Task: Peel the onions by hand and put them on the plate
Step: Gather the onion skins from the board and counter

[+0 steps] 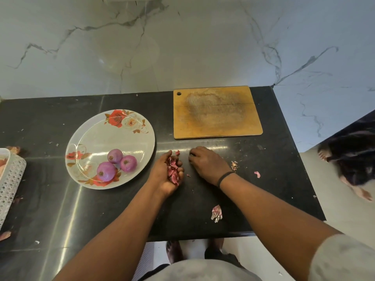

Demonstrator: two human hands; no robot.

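Three peeled purple onions point(116, 164) lie together on the near part of a white plate with red flowers point(129, 138), left of centre on the black counter. My left hand point(164, 175), just right of the plate, is cupped palm up and holds a heap of pink onion skins point(173, 171). My right hand point(207, 164) lies palm down on the counter beside it, fingers curled with their tips on the surface near a skin scrap; whether it pinches anything is hidden. Loose skins point(216, 212) lie near the front edge.
A worn wooden cutting board point(216, 112) lies behind my hands against the marble wall. A white lattice basket point(9, 179) stands at the left edge. More skin scraps point(257, 174) dot the right of the counter. A dark animal point(353, 161) lies on the floor at right.
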